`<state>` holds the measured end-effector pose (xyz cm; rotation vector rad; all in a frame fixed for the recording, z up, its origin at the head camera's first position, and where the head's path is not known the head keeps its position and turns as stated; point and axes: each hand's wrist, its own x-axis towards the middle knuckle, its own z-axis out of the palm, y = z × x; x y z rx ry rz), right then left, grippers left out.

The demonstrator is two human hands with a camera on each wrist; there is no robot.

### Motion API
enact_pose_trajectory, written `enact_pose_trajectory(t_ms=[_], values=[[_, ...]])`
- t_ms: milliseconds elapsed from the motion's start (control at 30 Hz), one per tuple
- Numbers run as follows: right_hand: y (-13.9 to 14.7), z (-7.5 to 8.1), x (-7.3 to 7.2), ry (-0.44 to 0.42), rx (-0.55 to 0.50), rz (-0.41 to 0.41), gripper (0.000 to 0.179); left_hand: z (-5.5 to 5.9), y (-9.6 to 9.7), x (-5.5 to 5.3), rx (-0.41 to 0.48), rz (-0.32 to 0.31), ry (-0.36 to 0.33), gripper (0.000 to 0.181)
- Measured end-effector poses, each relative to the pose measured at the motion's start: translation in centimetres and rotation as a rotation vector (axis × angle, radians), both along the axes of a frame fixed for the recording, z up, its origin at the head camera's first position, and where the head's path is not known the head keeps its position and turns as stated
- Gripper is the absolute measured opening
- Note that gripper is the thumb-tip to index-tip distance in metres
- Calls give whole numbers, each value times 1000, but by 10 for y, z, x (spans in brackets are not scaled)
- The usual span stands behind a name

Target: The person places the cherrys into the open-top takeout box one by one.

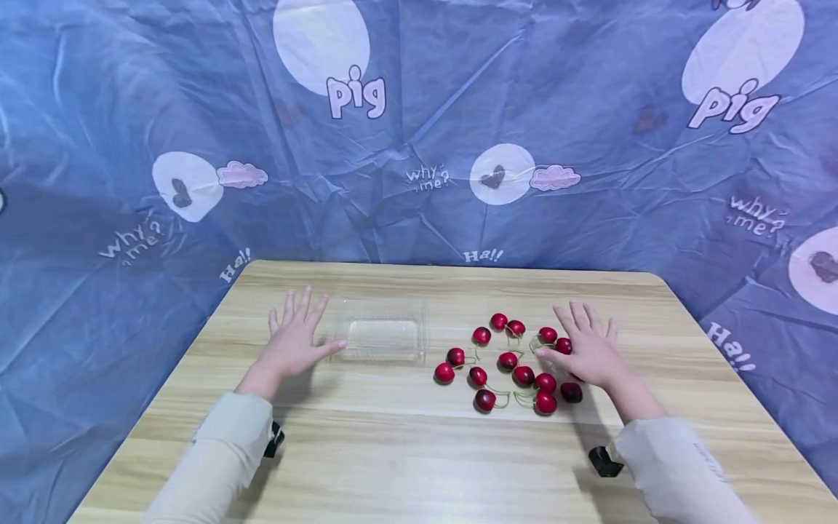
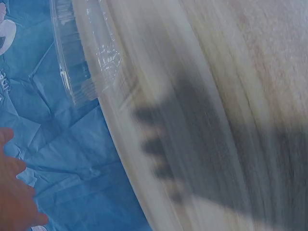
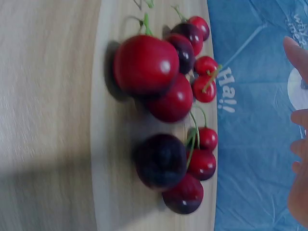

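Observation:
A clear plastic container (image 1: 382, 338) stands toward the back of the wooden table, left of centre; part of its wall (image 2: 72, 62) shows in the left wrist view. My left hand (image 1: 297, 342) is spread beside it, fingers straight, thumb tip overlapping the container's left edge in the head view. Several dark red cherries (image 1: 507, 361) with green stems lie loose to the right of the container. Over the right end of these cherries (image 3: 147, 65) my right hand (image 1: 589, 349) spreads its fingers, holding nothing and partly covering a few of them.
The light wooden table (image 1: 419, 458) has its far edge against a blue printed cloth (image 1: 406, 145) that hangs behind and at the sides. Black wrist mounts (image 1: 605, 462) sit at both pale sleeves (image 1: 222, 458). Shadows of the hands fall on the tabletop.

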<state>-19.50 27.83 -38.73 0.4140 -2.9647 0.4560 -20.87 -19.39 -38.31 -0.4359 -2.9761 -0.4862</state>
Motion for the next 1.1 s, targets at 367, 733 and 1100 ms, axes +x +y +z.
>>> enact_pose_trajectory(t_ms=[367, 733, 1100], values=[[-23, -7, -1, -31, -25, 35, 89, -3, 5, 0, -10, -11, -3, 91], [-49, -14, 0, -46, -66, 74, 87, -10, 6, -3, -8, -14, -2, 91], [-62, -14, 2, -77, -77, 130, 85, -9, 12, -9, -3, -39, -46, 90]])
